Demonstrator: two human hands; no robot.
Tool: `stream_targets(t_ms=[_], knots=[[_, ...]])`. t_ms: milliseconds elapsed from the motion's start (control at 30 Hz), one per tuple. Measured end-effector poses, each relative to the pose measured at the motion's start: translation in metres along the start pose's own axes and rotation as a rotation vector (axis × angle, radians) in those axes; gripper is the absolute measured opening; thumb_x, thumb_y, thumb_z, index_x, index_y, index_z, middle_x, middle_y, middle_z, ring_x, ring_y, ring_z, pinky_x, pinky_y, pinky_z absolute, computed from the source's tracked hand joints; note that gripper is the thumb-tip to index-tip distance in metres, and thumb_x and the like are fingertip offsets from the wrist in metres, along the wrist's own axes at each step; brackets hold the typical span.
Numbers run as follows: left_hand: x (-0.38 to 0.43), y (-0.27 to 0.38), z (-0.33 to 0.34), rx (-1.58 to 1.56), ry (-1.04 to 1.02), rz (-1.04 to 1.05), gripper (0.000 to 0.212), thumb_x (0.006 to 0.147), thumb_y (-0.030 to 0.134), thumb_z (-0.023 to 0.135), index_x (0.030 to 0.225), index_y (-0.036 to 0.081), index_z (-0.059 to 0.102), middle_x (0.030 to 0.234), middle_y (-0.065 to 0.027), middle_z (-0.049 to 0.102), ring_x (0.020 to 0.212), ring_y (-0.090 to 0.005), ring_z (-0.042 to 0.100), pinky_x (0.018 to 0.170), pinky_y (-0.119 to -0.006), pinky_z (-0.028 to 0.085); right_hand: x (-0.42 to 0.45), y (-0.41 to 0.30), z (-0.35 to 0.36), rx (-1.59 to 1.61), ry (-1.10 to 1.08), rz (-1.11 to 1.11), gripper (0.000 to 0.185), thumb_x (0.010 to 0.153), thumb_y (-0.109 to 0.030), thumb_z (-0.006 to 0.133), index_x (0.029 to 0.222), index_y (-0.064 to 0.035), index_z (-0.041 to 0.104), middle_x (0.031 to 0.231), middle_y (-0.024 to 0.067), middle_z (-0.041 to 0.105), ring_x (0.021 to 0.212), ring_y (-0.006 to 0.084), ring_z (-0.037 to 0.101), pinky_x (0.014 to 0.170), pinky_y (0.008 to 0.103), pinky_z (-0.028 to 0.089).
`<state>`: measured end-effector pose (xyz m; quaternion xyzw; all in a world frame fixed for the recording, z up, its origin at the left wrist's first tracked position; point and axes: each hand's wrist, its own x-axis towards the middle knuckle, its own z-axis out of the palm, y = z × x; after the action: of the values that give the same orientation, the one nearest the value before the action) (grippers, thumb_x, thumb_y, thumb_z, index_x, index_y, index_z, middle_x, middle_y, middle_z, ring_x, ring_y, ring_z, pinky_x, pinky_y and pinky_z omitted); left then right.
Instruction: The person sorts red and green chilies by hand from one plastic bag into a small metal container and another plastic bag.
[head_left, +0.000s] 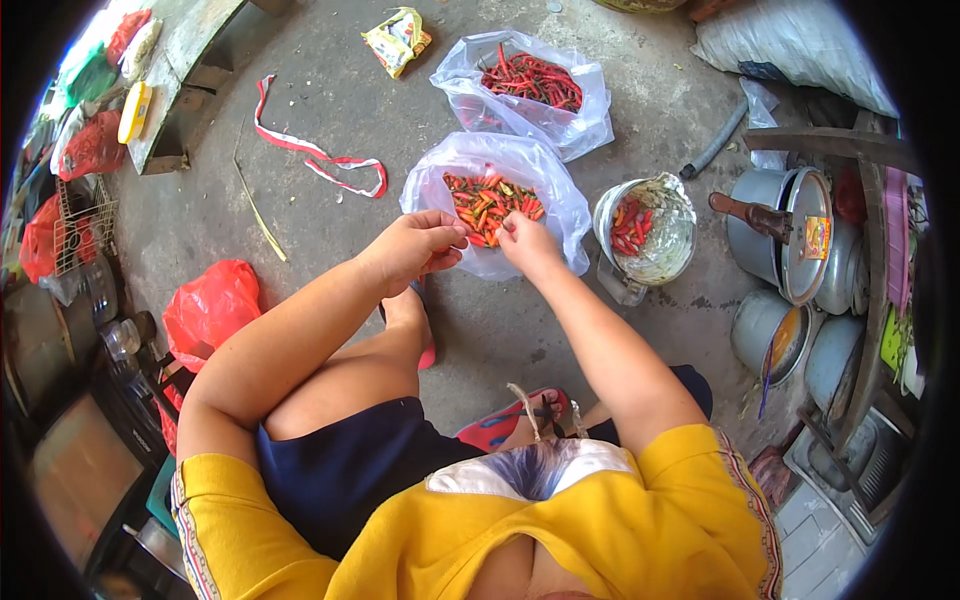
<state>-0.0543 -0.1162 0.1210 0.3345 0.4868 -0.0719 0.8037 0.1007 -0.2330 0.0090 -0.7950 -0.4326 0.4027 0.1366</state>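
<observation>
Small orange-red chilies (491, 199) with green stems fill an opened clear plastic bag (566, 187) on the floor before me. My right hand (531, 246) reaches over the bag's near side, thumb and finger pinched together at the chilies. Left of it, my left hand (420, 244) hovers at the bag's near left rim with its fingertips drawn together. Whether either pinch holds a chili or a stem is too small to tell. To the right stands a stained plastic pail (671, 259) with some red chilies (631, 229) inside.
Behind lies another clear bag (596, 124) of long red chilies (532, 82). A red-and-white ribbon (322, 154), a dry stalk (259, 214) and a yellow packet (397, 41) lie on the concrete floor. Metal pots (757, 202) line the right; a red plastic bag (210, 311) sits left.
</observation>
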Motion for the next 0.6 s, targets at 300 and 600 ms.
stream_targets(t_ms=[300,600], knots=[[0.007,0.000,0.001,-0.017,-0.055,0.061,0.021,0.084,0.020,0.059,0.096,0.003,0.056,0.091,-0.0030,0.058,0.079,-0.0068,0.054,0.072,-0.020,0.047,-0.032,-0.054,-0.042,0.958,-0.169,-0.150,0.017,0.086,-0.013,0.053,0.102,-0.0078,0.054,0.080,-0.0005,0.058,0.063,0.0045,0.052,0.052,0.0184,0.040],[0.013,0.002,-0.005,0.168,-0.016,0.101,0.021,0.082,0.017,0.060,0.096,0.003,0.055,0.087,-0.0037,0.059,0.079,-0.0087,0.056,0.072,-0.021,0.047,-0.025,-0.066,-0.075,0.072,0.079,-0.588,0.013,0.081,-0.012,0.051,0.090,-0.0043,0.056,0.085,0.0144,0.059,0.078,0.0334,0.056,0.068,0.0382,0.046]])
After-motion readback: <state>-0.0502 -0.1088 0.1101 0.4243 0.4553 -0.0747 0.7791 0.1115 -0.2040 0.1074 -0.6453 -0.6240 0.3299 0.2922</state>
